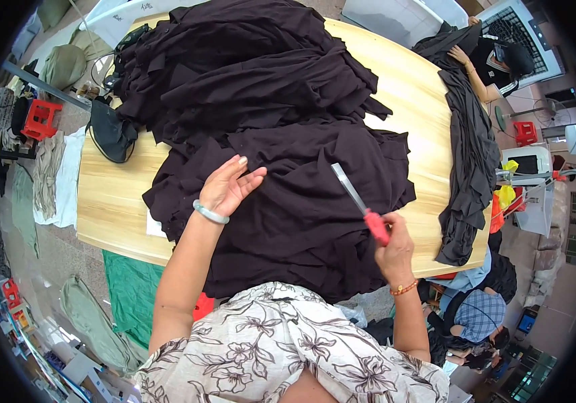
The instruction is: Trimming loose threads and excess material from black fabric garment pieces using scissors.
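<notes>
I see the right grip [396, 252] wrapped around a red-handled tool [372, 221], long axis slanting, metal tip [337, 169] forward-left over dark cloth [288, 228]. The left grip [225, 189] is unclenched.

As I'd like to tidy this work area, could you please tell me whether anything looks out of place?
I see no clear spill or damage. One oddity is the pale green cloth at lower left: it seems to lie loose on the floor, while the dark fabric is piled on the table.

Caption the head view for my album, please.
Right hand holding a red-handled tool over dark fabric, left hand open and empty.
</notes>
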`<state>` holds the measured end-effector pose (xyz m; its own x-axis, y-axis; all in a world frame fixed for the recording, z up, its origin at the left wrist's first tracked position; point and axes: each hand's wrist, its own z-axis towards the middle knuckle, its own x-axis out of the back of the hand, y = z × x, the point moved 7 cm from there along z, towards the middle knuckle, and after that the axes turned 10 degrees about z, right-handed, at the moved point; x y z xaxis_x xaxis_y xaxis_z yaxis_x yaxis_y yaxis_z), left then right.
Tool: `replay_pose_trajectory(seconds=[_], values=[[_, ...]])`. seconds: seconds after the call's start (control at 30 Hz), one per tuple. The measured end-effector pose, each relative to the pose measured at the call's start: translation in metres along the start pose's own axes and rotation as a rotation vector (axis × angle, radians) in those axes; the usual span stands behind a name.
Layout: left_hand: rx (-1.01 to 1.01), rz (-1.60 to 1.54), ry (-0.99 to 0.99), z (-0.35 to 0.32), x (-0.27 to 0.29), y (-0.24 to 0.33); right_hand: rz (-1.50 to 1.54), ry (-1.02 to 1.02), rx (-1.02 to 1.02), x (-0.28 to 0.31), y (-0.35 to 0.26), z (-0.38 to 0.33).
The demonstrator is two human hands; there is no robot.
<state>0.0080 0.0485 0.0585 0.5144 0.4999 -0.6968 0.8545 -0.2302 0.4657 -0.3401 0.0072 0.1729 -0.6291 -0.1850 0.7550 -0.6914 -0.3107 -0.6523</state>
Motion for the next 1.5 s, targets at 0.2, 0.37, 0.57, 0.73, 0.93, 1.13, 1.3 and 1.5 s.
replay_pose_trajectory(seconds=[0.2, 0.37, 0.57, 0.73, 0.93, 1.13, 1.3, 1.5], values=[[0.012, 0.090, 0.075, 0.021, 0.025, -0.024, -0.026, -0.474, 0.083, -0.056, -0.046, 0.010], [0.002, 0.067, 0.155, 0.022, 0.039, -0.035, -0.095, -0.617, 0.083, -0.084, -0.069, 0.031], [-0.052, 0.050, 0.102, 0.026, 0.042, -0.037, -0.073, -0.603, 0.128, -0.098, -0.089, 0.061], [0.005, -0.182, -0.024, 0.041, 0.033, -0.007, -0.055, -0.557, 0.106, -0.082, -0.074, 0.044], [0.016, -0.199, 0.195, 0.060, 0.044, 0.007, -0.034, -0.549, 0.078, -0.089, -0.085, 0.053], [-0.075, -0.179, 0.305, 0.058, 0.055, -0.002, -0.120, -0.607, 0.069, -0.112, -0.097, 0.077], [-0.148, -0.111, 0.138, 0.061, 0.053, -0.002, -0.111, -0.613, 0.176, -0.128, -0.116, 0.097], [-0.167, -0.080, 0.137, 0.056, 0.055, 0.000, -0.145, -0.693, 0.121, -0.119, -0.111, 0.085]])
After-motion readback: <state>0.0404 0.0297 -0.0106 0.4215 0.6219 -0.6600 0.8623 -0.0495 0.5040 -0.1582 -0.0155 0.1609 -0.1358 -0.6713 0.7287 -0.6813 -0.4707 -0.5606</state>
